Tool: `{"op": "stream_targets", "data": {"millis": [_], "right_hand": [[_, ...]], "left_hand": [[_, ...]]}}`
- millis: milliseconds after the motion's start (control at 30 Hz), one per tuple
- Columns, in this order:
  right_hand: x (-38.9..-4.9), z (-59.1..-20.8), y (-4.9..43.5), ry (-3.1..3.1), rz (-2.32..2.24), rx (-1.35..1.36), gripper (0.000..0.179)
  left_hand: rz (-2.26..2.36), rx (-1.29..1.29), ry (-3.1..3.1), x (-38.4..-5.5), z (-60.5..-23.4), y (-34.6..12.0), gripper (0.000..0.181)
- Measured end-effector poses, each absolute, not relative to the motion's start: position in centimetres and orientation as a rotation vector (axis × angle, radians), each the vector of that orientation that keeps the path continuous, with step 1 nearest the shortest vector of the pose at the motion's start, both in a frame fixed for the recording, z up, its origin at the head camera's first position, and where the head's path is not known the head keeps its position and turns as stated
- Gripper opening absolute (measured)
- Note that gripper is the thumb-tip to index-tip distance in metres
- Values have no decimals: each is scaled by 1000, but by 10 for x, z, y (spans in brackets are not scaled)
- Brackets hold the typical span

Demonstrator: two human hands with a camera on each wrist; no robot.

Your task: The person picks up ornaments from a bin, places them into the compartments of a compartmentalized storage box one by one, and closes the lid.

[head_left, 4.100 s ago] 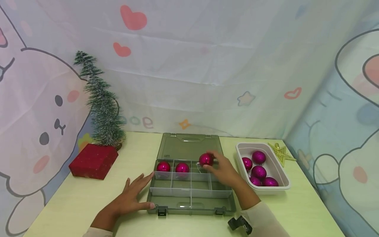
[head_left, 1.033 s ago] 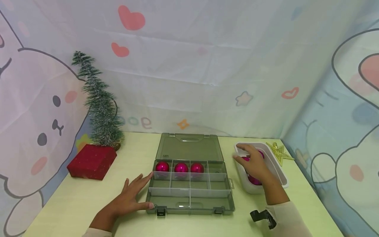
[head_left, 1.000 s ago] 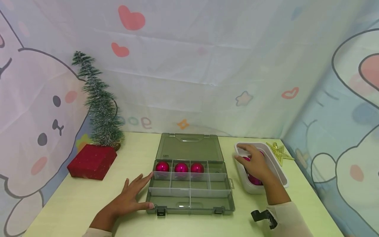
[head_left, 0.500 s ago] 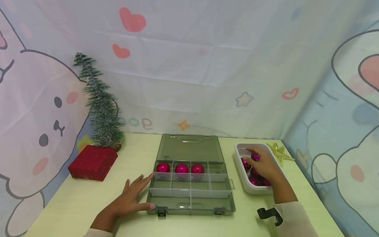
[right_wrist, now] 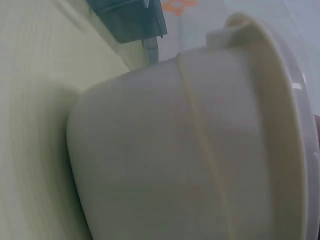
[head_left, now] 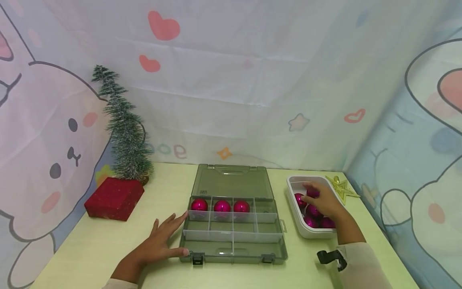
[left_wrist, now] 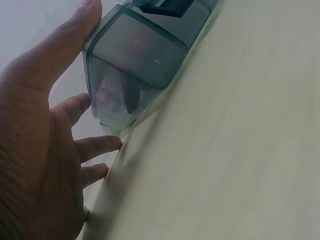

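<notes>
A green see-through compartment box (head_left: 232,243) lies unlatched with its lid back; three shiny magenta Christmas balls (head_left: 222,206) sit in the first three back-row compartments. My left hand (head_left: 159,245) is spread along the box's left side, thumb at the front corner. In the left wrist view, its fingertips (left_wrist: 114,143) are right at the box wall. My right hand (head_left: 325,202) is over the white tub (head_left: 301,226), thumb and forefinger apart, with a magenta glitter ball (head_left: 313,193) showing between them. Several more magenta balls (head_left: 311,221) lie in the tub. The right wrist view shows mostly the tub's outer wall (right_wrist: 165,150).
A small artificial Christmas tree (head_left: 128,136) stands at the back left, behind a red velvety box (head_left: 114,199). A gold star (head_left: 342,188) lies just behind the tub's right side. A printed cloth (head_left: 231,100) hangs along the table's back edge.
A third shiny ball, held in my right hand 4.1 s ago, now sits in the box. My right hand has moved to the tub and drifted rightward over it. My left hand has stayed.
</notes>
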State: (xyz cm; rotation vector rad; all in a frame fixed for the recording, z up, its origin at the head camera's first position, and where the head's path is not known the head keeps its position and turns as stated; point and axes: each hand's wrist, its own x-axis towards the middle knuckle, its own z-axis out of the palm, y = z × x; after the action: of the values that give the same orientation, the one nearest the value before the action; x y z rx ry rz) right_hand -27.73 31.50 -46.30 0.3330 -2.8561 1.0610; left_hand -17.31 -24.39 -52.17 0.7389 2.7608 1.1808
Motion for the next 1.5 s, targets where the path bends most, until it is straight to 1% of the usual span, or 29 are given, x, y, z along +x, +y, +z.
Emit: {"op": "stream_targets", "data": {"millis": [167,467,733,1000,1300,1500], "right_hand": [[-281,-467,319,-2893,1099,339,49],[-284,-473,320,-2920,1080,412,54],[-285,-475,320,-2919,1051,469,43],[-284,-478,318,-2927,994,467,38],[-284,-477,319,-2927,959,422,37],[-279,-467,319,-2916,966,381,45]], "left_hand": [[1174,737,2767,-173,-525,-244,105],[1168,742,2772,-173,-526,-245,104],[1156,739,2780,-173,-525,-246,104],[1154,725,2775,-172,-525,-246,104],[1164,727,2764,-175,-525,-245,105],[1177,729,2748,-174,-522,-245,104]]}}
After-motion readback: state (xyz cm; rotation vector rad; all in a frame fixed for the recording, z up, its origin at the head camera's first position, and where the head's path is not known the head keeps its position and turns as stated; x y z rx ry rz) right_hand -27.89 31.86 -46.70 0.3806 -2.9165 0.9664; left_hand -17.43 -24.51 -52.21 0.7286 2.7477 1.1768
